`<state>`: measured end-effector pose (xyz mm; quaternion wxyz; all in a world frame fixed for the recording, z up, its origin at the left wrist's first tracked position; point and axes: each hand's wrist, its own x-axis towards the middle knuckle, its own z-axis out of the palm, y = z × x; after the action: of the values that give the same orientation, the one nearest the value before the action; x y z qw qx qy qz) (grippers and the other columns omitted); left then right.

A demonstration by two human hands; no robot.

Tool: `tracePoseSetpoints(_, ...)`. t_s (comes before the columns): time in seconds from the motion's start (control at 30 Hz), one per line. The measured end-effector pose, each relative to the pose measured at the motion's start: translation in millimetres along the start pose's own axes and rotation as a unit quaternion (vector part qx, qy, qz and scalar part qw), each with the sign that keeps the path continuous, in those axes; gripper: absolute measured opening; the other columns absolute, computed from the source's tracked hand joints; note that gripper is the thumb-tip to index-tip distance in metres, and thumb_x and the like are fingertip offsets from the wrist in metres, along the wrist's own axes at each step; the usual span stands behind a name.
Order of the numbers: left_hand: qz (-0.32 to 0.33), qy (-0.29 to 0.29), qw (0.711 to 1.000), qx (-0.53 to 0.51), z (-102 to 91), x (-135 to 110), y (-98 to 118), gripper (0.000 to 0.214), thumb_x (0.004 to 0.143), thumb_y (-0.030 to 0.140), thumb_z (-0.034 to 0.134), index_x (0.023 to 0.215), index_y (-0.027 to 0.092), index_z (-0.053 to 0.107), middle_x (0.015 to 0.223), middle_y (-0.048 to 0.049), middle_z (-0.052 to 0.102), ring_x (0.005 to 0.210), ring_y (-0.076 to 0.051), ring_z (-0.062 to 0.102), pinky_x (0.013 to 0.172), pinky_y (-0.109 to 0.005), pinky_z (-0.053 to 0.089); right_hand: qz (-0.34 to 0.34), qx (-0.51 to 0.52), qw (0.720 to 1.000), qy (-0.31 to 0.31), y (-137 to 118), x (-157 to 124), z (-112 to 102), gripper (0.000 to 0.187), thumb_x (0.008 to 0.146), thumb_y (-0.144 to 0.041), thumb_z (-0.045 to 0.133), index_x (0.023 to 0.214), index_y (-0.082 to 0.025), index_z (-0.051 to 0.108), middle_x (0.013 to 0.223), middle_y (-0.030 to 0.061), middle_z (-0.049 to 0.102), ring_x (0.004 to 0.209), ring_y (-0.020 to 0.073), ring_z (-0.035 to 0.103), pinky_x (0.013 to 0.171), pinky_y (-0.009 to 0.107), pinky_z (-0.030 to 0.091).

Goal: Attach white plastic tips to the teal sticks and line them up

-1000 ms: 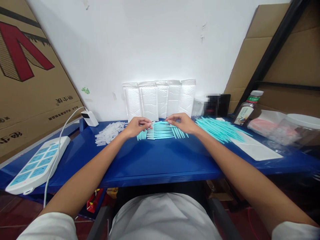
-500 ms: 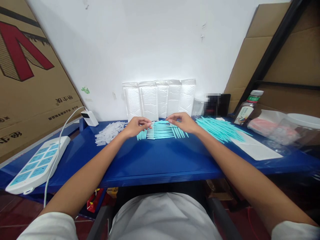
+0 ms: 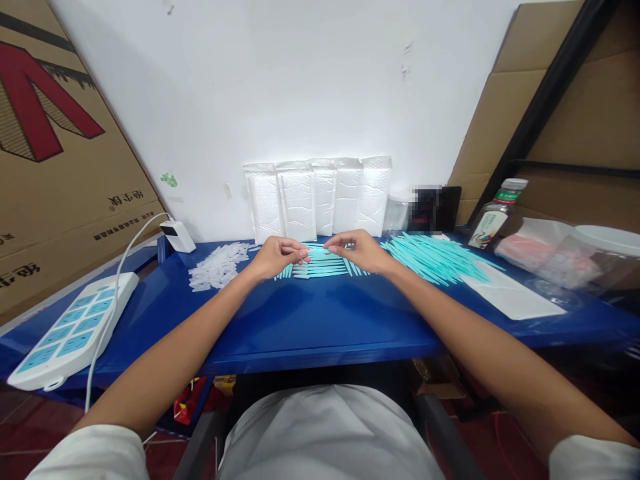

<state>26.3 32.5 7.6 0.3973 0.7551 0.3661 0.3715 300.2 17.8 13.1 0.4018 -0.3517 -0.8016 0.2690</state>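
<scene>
A person's left hand (image 3: 280,258) and right hand (image 3: 361,251) curl, fingertips drawn in, over slim teal plastic sticks (image 3: 325,269) lined up on a glossy blue worktop (image 3: 320,320); any pinched piece is indiscernible. A loose teal heap (image 3: 435,260) and translucent whitish plastic pieces (image 3: 220,267) appear not yet arranged.

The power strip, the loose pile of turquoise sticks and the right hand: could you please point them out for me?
Power strip (image 3: 75,331), head view: middle of its socket face.
Loose pile of turquoise sticks (image 3: 431,259), head view: middle of the heap.
Right hand (image 3: 362,251), head view: back of the hand.
</scene>
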Motion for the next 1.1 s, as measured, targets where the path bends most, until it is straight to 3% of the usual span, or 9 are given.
tracePoseSetpoints(0.13,0.003,0.014,1.000,-0.018,2.5,1.0,-1.3,0.052,0.080,0.059,0.085,0.103,0.013,0.080,0.092,-0.0149,0.082,0.080,-0.024,0.075,0.077,-0.037,0.060,-0.008,-0.011,1.000,0.005,-0.9,-0.2,-1.2,0.035,0.093,-0.047,0.070,0.104,-0.017,0.083,0.098,0.0078,0.082,0.092,0.0230,0.071,0.087,0.036,0.052)
tracePoseSetpoints(0.3,0.002,0.058,0.998,-0.033,9.6,1.1,5.4,0.059,0.082,0.062,0.082,0.115,0.014,0.075,0.089,-0.0138,0.081,0.079,-0.023,0.074,0.071,-0.035,0.057,-0.044,-0.074,0.996,0.024,-5.6,-1.3,-6.2,0.032,0.090,-0.044,0.073,0.110,-0.020,0.082,0.110,0.0081,0.080,0.099,0.0237,0.069,0.090,0.038,0.052)
tracePoseSetpoints(0.53,0.014,0.094,0.995,-0.004,3.2,3.1,3.5,0.061,0.082,0.066,0.079,0.112,0.014,0.073,0.088,-0.0131,0.080,0.076,-0.022,0.072,0.064,-0.033,0.055,-0.004,-0.135,0.988,0.070,2.6,0.9,-41.2,0.030,0.092,-0.044,0.069,0.092,-0.018,0.082,0.090,0.0070,0.081,0.087,0.0222,0.070,0.086,0.035,0.051)
tracePoseSetpoints(0.67,0.007,0.102,0.995,0.011,-2.4,4.0,1.5,0.062,0.080,0.067,0.079,0.110,0.013,0.073,0.084,-0.0122,0.079,0.077,-0.023,0.072,0.064,-0.033,0.055,0.043,-0.157,0.986,0.038,25.3,0.0,-58.1,0.034,0.089,-0.047,0.069,0.085,-0.015,0.081,0.081,0.0075,0.079,0.080,0.0216,0.069,0.080,0.033,0.051)
tracePoseSetpoints(0.83,-0.002,0.099,0.995,0.029,-3.9,3.9,0.8,0.057,0.081,0.064,0.078,0.109,0.014,0.073,0.082,-0.0116,0.079,0.081,-0.025,0.074,0.066,-0.034,0.056,0.115,-0.178,0.977,-0.032,48.1,0.3,-57.3,0.034,0.084,-0.048,0.073,0.087,-0.014,0.082,0.082,0.0077,0.078,0.078,0.0218,0.066,0.072,0.032,0.049)
tracePoseSetpoints(1.1,0.006,0.088,0.995,0.050,-7.4,4.4,-1.4,0.052,0.084,0.060,0.077,0.110,0.015,0.072,0.085,-0.0120,0.080,0.081,-0.025,0.075,0.067,-0.035,0.057,0.127,-0.155,0.978,-0.055,59.4,0.2,-51.6,0.033,0.083,-0.045,0.074,0.087,-0.013,0.080,0.080,0.0071,0.076,0.076,0.0194,0.064,0.071,0.030,0.050)
